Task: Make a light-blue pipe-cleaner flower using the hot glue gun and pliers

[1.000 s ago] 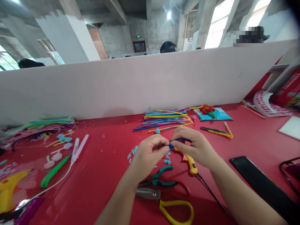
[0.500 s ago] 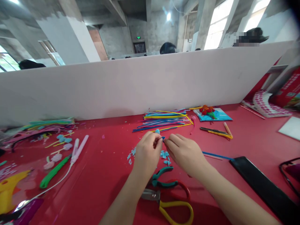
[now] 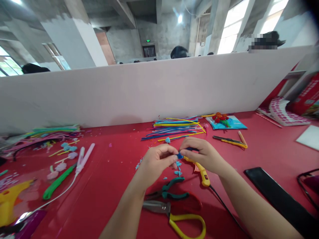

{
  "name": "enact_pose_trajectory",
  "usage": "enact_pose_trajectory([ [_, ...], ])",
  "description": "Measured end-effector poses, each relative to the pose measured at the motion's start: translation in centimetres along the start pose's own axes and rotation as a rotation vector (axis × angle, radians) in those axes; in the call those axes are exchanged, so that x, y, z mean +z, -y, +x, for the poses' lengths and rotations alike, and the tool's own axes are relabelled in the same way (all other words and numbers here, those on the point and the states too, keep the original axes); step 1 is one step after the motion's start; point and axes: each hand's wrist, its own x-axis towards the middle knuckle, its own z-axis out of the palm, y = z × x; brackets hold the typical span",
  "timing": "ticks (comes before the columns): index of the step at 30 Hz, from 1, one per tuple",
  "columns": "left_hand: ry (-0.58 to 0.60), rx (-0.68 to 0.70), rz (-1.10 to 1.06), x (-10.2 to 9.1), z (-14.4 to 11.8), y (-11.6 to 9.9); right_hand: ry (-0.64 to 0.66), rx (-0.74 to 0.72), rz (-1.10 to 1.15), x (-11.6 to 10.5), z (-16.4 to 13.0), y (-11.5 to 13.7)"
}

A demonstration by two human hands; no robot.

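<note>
My left hand [image 3: 157,164] and my right hand [image 3: 200,153] meet above the middle of the red table [image 3: 107,196]. Thumb and fingers of both pinch a short, bent blue pipe cleaner [image 3: 179,155]. A darker length of it runs under the right fingers, and its far end is hidden. Just beyond them sits a fluffy light-blue ball [image 3: 167,140]. Light-blue clippings [image 3: 177,172] lie beneath the hands. Under the right hand is a yellow corded tool [image 3: 204,176] with an orange trigger, its tip partly covered.
Nearer me lie teal-handled pliers [image 3: 174,191] and yellow-and-red-handled scissors [image 3: 161,207]. Pipe cleaners [image 3: 174,127] are piled by the white partition [image 3: 149,93]. A black flat case [image 3: 274,192] is at right. A pink corded tool [image 3: 83,157] and yellow glue gun [image 3: 12,199] lie left.
My right hand has shifted up and turned, uncovering the yellow corded tool. The long blue stem that stuck out rightward no longer shows there. The left hand has opened its curl into a flatter pinch.
</note>
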Motion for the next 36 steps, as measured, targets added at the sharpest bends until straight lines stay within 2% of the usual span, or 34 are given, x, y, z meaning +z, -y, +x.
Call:
enact_pose_trajectory([
  [3, -0.127, -0.022, -0.119, 0.2, 0.5, 0.4, -0.07, 0.073, -0.039, 1.3, 0.1, -0.3],
  [5, -0.216, -0.007, -0.111, 0.5, 1.0, 1.0, -0.103, 0.098, -0.102, 2.4, 0.2, -0.6],
  [7, -0.299, 0.033, -0.002, 0.7, 1.4, 1.7, -0.125, 0.109, -0.191, 3.4, 0.1, -0.8],
  [9, -0.378, 0.101, 0.205, 1.0, 1.7, 2.2, -0.134, 0.106, -0.295, 4.2, -0.1, -0.9],
  [13, -0.493, 0.191, 0.391, 1.5, 1.9, 2.9, -0.108, 0.062, -0.511, 5.1, -0.8, -0.8],
  [16, -0.451, 0.245, 0.492, 1.6, 1.9, 3.0, -0.038, -0.015, -0.626, 4.9, -1.1, -0.7],
  [21, -0.217, 0.302, 0.711, 0.8, 1.3, 2.4, 0.042, -0.139, -0.683, 3.1, -0.8, -0.5],
  [24, -0.141, 0.285, 0.687, 0.4, 0.7, 1.8, 0.031, -0.155, -0.661, 1.8, -0.7, 0.0],
  [28, -0.044, 0.224, 0.494, 0.3, 0.2, 1.0, 0.021, -0.113, -0.406, 0.4, -0.7, 0.7],
  [32, 0.037, 0.034, 0.07, 0.3, 0.1, 0.3, 0.013, 0.011, -0.097, -0.3, -0.4, 0.5],
  [34, -0.002, -0.015, -0.087, 0.3, 0.2, 0.2, 0.002, 0.048, -0.035, 0.1, -0.1, 0.1],
  [36, -0.103, -0.012, -0.149, 0.5, 0.4, 0.3, -0.022, 0.072, -0.056, 0.9, 0.0, -0.1],
])
